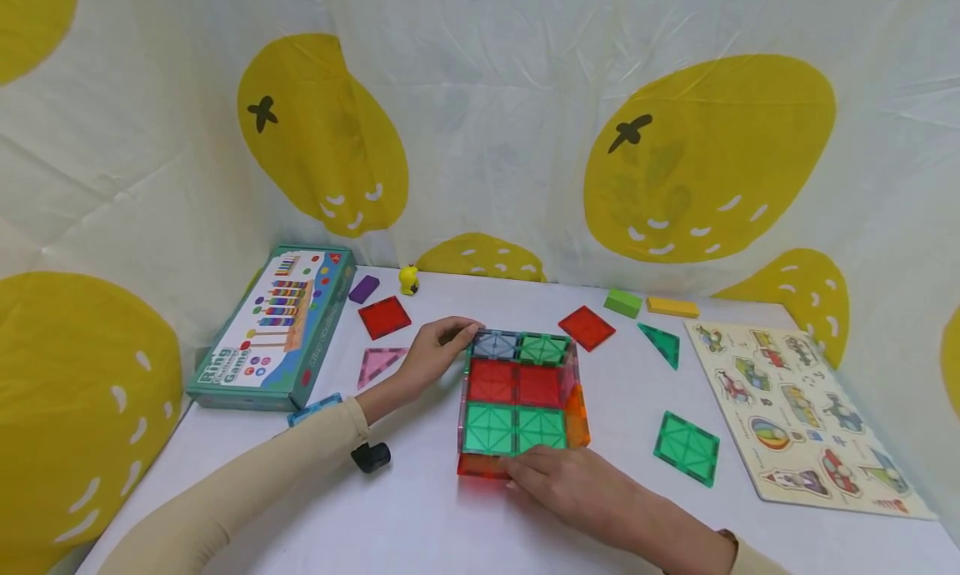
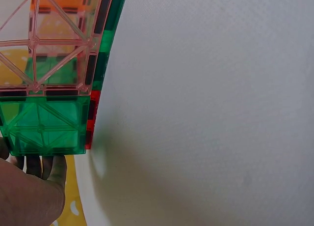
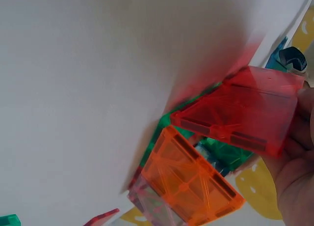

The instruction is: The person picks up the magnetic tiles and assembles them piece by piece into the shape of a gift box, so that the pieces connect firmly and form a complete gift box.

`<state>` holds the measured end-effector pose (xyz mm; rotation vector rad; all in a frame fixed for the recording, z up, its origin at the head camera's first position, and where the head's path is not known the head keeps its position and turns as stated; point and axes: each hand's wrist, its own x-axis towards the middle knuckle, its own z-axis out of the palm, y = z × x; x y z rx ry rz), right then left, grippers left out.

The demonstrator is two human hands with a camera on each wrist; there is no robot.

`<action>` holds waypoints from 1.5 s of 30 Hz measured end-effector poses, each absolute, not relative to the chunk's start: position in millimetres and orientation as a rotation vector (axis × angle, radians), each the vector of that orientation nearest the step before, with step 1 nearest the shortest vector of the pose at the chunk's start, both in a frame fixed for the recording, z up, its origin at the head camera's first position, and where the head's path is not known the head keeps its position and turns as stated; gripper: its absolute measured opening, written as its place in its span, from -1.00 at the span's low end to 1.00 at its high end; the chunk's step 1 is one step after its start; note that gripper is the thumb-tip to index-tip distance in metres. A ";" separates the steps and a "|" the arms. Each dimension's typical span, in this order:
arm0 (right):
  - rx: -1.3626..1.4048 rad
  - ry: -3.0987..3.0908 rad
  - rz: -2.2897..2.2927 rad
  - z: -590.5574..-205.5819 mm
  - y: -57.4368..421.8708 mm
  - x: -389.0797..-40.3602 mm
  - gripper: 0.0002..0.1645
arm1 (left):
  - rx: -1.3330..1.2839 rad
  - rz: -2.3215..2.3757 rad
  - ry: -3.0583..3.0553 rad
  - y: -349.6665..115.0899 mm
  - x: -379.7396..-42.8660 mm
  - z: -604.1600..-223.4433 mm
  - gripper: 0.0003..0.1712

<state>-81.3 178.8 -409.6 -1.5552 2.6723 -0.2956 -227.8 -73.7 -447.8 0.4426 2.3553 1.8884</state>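
An open box shape of translucent magnetic tiles [image 1: 491,427] sits mid-table, with green, red and bluish squares in its floor and upright tiles round it. My left hand [image 1: 431,362] grips its far left corner; in the left wrist view, the fingers [image 2: 58,171] meet the edge of a green tile [image 2: 44,130] beside a clear pink tile [image 2: 59,42]. At the near side, my right hand [image 1: 566,487] pinches a red magnetic tile [image 3: 255,108] standing along the front edge. An orange tile [image 3: 184,182] forms part of the right wall.
Loose red tiles [image 1: 385,317], a green square tile [image 1: 686,447] and a green triangle [image 1: 662,343] lie around. A game box [image 1: 273,329] stands left, a wooden picture puzzle board [image 1: 802,417] right. Blocks [image 1: 622,302] and a yellow figurine [image 1: 408,280] sit at the back; a black object [image 1: 371,457] lies by the left forearm.
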 end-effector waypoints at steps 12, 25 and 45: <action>-1.491 2.887 -0.264 -408.0 177.3 -95.9 -0.27 | 0.444 1.876 2.343 -74.5 -236.1 -460.0 -0.61; -1.424 2.895 -0.361 -411.2 177.0 -100.3 -0.32 | 0.452 1.882 2.352 -74.8 -236.2 -459.3 -0.61; -1.300 2.865 -0.529 -415.8 179.3 -97.4 -0.34 | 0.608 1.609 2.353 -87.0 -201.8 -454.1 -0.04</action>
